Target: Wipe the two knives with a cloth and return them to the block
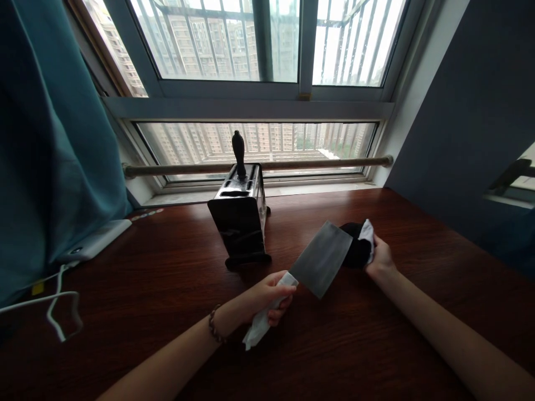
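My left hand (273, 298) is closed round the handle of a cleaver, and white tissue (259, 328) is wrapped about that handle. The cleaver's broad grey blade (322, 257) points up and to the right, above the tabletop. At its far right edge, my right hand (381, 257) grips a black and white cloth (358, 245), which lies against or just behind the blade's end; I cannot tell if they touch. Behind the hands stands a black knife block (238, 228) with slots in its top. One dark-handled knife (238, 153) sticks up from it.
All of this is over a reddish-brown wooden table (175, 334). A white power strip (98, 239) with a white cable (56, 312) is at the left, beside a blue curtain (79, 122). A horizontal rail (317, 164) crosses in front of the window behind the knife block.
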Tool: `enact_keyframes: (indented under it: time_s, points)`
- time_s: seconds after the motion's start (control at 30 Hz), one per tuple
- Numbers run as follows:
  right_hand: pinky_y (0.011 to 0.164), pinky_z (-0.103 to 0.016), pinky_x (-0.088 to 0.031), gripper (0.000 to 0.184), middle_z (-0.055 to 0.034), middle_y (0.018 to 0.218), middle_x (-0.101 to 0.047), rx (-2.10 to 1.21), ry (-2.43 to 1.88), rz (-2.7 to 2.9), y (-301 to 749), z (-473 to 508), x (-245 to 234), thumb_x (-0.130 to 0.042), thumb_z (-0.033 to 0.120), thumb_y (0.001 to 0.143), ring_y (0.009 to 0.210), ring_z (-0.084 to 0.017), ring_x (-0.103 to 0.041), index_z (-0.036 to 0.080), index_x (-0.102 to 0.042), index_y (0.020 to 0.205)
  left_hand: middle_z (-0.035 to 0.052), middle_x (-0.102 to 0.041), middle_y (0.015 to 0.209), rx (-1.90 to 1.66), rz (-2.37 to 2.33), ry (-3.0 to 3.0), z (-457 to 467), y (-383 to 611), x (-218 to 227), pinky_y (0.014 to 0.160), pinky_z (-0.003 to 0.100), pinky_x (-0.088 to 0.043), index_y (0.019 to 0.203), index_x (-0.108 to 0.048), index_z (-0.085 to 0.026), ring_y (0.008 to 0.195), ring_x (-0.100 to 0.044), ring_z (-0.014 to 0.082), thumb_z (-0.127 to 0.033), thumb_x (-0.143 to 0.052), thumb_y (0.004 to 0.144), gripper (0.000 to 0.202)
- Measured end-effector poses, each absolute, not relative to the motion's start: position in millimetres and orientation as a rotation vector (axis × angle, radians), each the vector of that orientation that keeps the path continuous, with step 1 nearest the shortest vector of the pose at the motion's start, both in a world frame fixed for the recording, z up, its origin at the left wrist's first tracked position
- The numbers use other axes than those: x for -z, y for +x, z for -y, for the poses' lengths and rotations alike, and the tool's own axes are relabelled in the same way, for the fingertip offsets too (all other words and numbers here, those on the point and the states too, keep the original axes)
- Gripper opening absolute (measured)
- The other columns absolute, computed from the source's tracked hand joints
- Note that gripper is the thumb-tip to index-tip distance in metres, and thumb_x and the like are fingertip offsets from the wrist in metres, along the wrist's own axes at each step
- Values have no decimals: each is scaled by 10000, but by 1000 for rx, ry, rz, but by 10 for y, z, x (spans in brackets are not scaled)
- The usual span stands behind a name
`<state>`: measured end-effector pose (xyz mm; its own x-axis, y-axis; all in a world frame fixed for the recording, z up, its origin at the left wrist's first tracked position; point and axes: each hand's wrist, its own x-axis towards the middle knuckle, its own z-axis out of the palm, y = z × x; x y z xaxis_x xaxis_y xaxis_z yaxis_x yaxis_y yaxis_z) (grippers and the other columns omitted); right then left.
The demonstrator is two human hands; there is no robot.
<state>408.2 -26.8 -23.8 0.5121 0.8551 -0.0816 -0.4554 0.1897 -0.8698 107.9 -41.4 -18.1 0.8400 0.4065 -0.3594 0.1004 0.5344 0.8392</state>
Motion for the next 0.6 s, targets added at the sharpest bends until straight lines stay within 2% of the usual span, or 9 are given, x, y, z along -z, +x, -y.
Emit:
enact_keyframes:
  time_s: [0.13,0.23,0.37,0.4,0.43,0.5,0.57,0.6]
  points:
    - [539,-218,-420,184,11,650,-546,-439,-1064,484,4229,278,135,-516,307,802,595,-128,-509,159,-564,704,-66,-435,592,-190,-592,1009,421,1081,247,321,161,-350,936,-365,-228,340,-321,30,-322,-536,819,228]
    - [476,-229,-342,294,20,614,-494,-478,-1156,876,4057,456,53,-490,409,858,545,-124,-435,165,-542,702,-65,-431,593,-174,-608,1015,425,1081,256,316,159,-350,941,-376,-228,346,-324,31,-325,-542,814,230]
    - [561,-289,-402,345,-38,697,-554,-637,-1254,1580,3621,749,74,-348,380,946,607,-166,-505,146,-561,808,-67,-415,591,-160,-627,1018,431,1091,221,321,152,-343,928,-391,-226,354,-311,25,-343,-543,812,224]
    - [626,-305,-435,320,-54,751,-588,-661,-1211,1699,3524,808,89,-363,361,944,672,-183,-545,145,-580,853,-67,-411,592,-156,-637,1023,436,1095,208,322,153,-342,922,-391,-224,356,-309,25,-349,-543,811,225]
    - [752,-332,-448,291,-80,894,-620,-666,-1144,1849,3441,859,103,-370,330,943,841,-214,-571,145,-594,956,-65,-410,596,-154,-651,1035,443,1100,193,323,154,-342,917,-392,-221,358,-310,25,-356,-543,811,228]
    - [983,-384,-345,313,-95,1195,-554,-635,-996,2140,3325,936,115,-373,271,943,1180,-245,-425,155,-522,1192,-58,-416,610,-156,-680,1074,462,1111,159,325,159,-346,928,-400,-216,366,-320,29,-365,-539,811,235]
    - [1072,-402,-232,400,-77,1353,-427,-582,-908,2354,3270,980,110,-361,242,945,1312,-229,-232,158,-391,1334,-48,-426,622,-167,-697,1123,482,1122,121,331,164,-351,964,-417,-209,376,-334,33,-362,-540,809,251]
    - [1080,-399,-224,425,-70,1371,-406,-566,-897,2407,3261,988,108,-362,242,944,1322,-221,-209,158,-354,1360,-45,-428,624,-169,-702,1144,490,1127,104,335,166,-355,984,-424,-204,381,-341,35,-358,-543,806,263]
